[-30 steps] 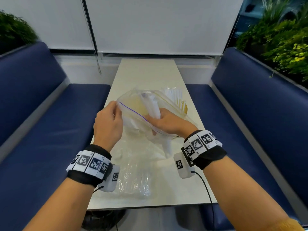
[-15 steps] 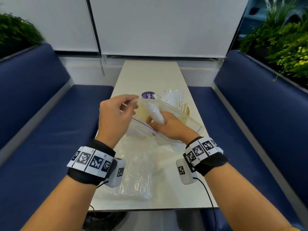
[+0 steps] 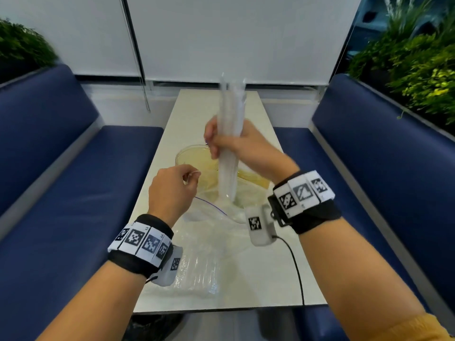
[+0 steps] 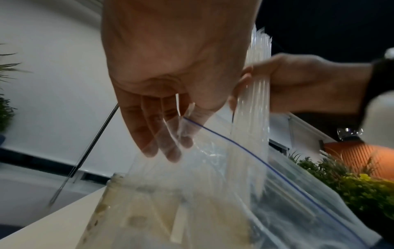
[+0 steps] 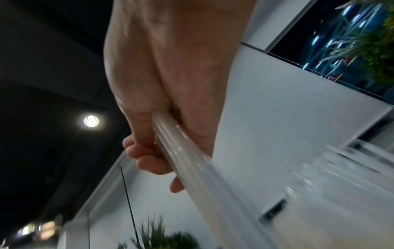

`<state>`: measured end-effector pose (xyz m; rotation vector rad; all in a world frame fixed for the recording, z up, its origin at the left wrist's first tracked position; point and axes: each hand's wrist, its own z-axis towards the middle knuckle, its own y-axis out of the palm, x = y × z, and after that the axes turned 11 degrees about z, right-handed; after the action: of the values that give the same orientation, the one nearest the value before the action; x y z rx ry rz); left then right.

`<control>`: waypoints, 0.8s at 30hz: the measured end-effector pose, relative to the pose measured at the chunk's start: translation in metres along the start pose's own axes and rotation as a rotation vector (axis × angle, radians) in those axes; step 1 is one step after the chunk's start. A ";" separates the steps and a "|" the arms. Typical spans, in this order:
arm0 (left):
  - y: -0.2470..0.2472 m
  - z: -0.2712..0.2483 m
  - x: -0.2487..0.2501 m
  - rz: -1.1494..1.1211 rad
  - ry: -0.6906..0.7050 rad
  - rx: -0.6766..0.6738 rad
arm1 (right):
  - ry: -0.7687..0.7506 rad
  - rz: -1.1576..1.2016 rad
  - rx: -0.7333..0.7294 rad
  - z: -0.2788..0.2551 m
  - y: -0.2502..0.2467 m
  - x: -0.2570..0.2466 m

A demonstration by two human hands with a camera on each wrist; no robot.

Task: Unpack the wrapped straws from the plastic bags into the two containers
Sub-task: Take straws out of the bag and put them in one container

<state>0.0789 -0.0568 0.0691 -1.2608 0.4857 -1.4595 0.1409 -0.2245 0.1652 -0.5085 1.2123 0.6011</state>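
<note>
Two flat packs of clear crinkled film point(image 3: 197, 274) lie nearest, at 6 o'clock on the pale smooth table point(image 3: 258, 279), under the left wrist; wrapped straws are presumably inside, though this cannot be confirmed. Just beyond, the left hand point(image 3: 170, 193) is seen pinching the mouth of a limp, transparent zip bag with a thin blue seal line point(image 3: 209, 205); in the left wrist view the fingers point(image 4: 162, 134) are curled on the film near that blue line point(image 4: 245, 148), so the mouth is held open.

At 1 o'clock from the left hand, the right hand point(image 3: 236, 146) is closed in a fist round a bundle of long, thin, glossy clear-wrapped straws point(image 3: 230, 134). The bundle's long axis stands nearly upright, its lower ends at the bag's mouth, whether inside it cannot be told, its tops well above the fist. In the right wrist view the smooth ribbed wrappers point(image 5: 187, 161) are seen running out past the curled fingers point(image 5: 149, 161).

Behind the bundle, at 12 o'clock, a round, yellowish translucent plastic container point(image 3: 192, 156) stands open; part of a second yellowish tub point(image 3: 251, 177) shows at 3 o'clock of the bundle, beneath the right forearm. The round one lies just beyond and left of the straws, so the right hand is the nearer; a lift clear of the film, then a lowering end-first, is judged to be called for. The slick wrappers may slip.
</note>
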 end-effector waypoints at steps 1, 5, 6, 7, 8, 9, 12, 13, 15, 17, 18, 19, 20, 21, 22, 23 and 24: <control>0.002 -0.001 -0.002 0.001 -0.015 -0.008 | -0.054 0.021 0.028 0.008 -0.005 -0.012; 0.008 -0.006 -0.016 0.022 -0.034 -0.012 | -0.245 0.126 0.125 0.032 -0.036 -0.055; 0.008 -0.007 -0.020 0.031 -0.038 -0.017 | -0.273 0.133 0.161 0.035 -0.045 -0.064; 0.009 -0.007 -0.024 0.042 -0.044 -0.024 | -0.296 0.130 0.209 0.039 -0.055 -0.070; 0.009 -0.009 -0.028 0.051 -0.053 -0.032 | -0.315 0.117 0.268 0.042 -0.066 -0.072; 0.010 -0.010 -0.032 0.053 -0.069 -0.038 | -0.328 0.093 0.335 0.047 -0.077 -0.069; 0.010 -0.013 -0.042 0.026 -0.108 -0.065 | -0.319 0.005 0.533 0.061 -0.102 -0.040; 0.010 -0.014 -0.044 0.024 -0.108 -0.074 | -0.291 -0.022 0.587 0.064 -0.109 -0.025; 0.008 -0.015 -0.046 0.010 -0.101 -0.087 | -0.199 -0.054 0.661 0.068 -0.119 0.008; 0.006 -0.015 -0.047 -0.011 -0.088 -0.099 | -0.104 -0.044 0.706 0.069 -0.126 0.044; 0.005 -0.015 -0.048 -0.022 -0.084 -0.107 | -0.064 -0.030 0.723 0.070 -0.130 0.061; 0.004 -0.015 -0.048 -0.032 -0.081 -0.115 | -0.031 -0.017 0.731 0.069 -0.132 0.077; 0.003 -0.016 -0.049 -0.042 -0.078 -0.123 | -0.001 -0.020 0.730 0.068 -0.134 0.092; 0.003 -0.016 -0.050 -0.049 -0.072 -0.131 | 0.025 -0.036 0.727 0.066 -0.134 0.106; 0.003 -0.016 -0.050 -0.057 -0.065 -0.142 | 0.048 -0.070 0.733 0.063 -0.134 0.117; 0.002 -0.016 -0.049 -0.064 -0.057 -0.154 | 0.071 -0.122 0.744 0.059 -0.132 0.124; 0.002 -0.016 -0.048 -0.069 -0.050 -0.166 | 0.099 -0.179 0.764 0.054 -0.131 0.130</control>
<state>0.0577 -0.0196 0.0411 -1.4544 0.5429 -1.4646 0.2977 -0.2661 0.0614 0.0056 1.3638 -0.0635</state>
